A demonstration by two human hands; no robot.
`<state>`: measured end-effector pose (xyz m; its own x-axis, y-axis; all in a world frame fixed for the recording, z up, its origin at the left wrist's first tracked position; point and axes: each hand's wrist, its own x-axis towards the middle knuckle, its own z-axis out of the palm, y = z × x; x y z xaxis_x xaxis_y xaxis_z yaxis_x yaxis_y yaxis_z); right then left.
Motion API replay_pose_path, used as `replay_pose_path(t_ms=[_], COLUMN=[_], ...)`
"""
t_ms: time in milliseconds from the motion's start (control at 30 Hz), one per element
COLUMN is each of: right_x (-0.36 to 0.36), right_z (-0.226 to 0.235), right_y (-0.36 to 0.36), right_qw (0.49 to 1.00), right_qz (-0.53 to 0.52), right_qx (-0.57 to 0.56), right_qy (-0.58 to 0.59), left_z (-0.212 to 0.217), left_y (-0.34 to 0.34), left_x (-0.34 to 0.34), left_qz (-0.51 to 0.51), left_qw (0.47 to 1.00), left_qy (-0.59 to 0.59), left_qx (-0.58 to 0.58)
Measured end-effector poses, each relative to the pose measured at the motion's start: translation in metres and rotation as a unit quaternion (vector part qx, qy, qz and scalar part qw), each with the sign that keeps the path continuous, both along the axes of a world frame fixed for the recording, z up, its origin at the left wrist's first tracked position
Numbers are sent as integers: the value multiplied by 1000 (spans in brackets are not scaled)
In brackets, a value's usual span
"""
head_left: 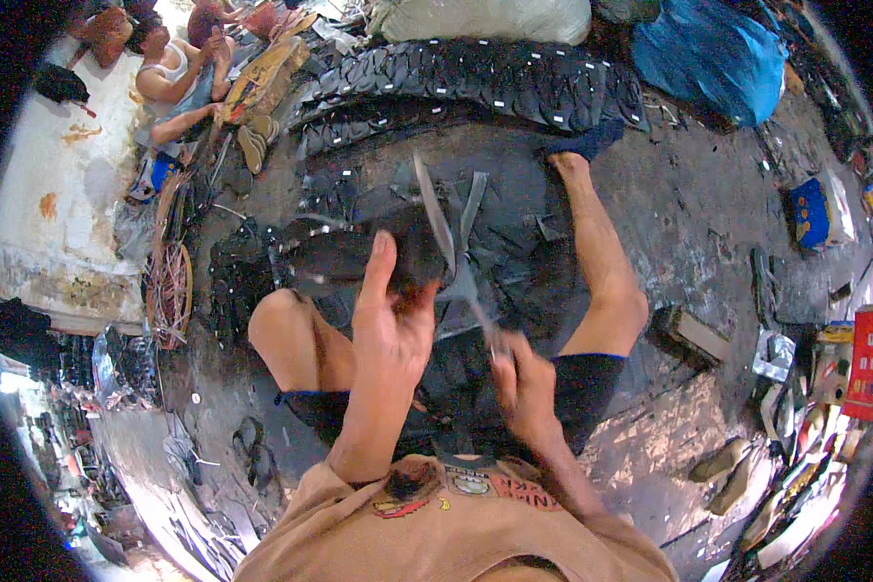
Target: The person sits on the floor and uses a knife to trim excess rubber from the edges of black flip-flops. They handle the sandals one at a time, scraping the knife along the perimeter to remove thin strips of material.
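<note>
My left hand (393,320) is closed around a dark sandal (344,260), its thumb raised along the near side. The sandal is blurred and points away to the left. In my right hand (524,383) is a knife (480,312), its thin pale blade slanting up and left to the sandal's right end. A narrow grey strip (435,215) curves up from that end, beside the blade; I cannot tell whether it is still attached. Dark scraps (514,252) lie on the floor between my legs, just beyond the knife.
Rows of black sandals (456,87) lie across the far floor, with a blue plastic bag (713,58) at far right. A wooden block (691,335) sits beside my right knee. Another person (179,73) sits at the upper left. Boxes (863,364) stand at the right.
</note>
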<state>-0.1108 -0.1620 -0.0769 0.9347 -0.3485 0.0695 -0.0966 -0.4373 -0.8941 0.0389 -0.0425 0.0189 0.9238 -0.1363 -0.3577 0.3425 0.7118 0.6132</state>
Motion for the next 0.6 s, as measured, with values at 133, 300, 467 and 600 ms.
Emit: replay_pose_path(t_ms=[133, 300, 467, 600], right_x=[-52, -20, 18, 46], right_z=[4, 49, 38, -40], right_y=[-16, -46, -34, -57], right_qw=[996, 985, 986, 916], right_qz=[-2, 93, 78, -67], right_qx=[-50, -24, 105, 394], right_qy=[74, 140, 105, 39], left_z=[-19, -23, -43, -11], left_y=[12, 20, 43, 79], left_x=[-35, -52, -80, -60], left_qz=[-32, -27, -194, -153], left_qw=[998, 999, 943, 928], left_qy=[37, 25, -80, -163], left_qx=[44, 26, 257, 299])
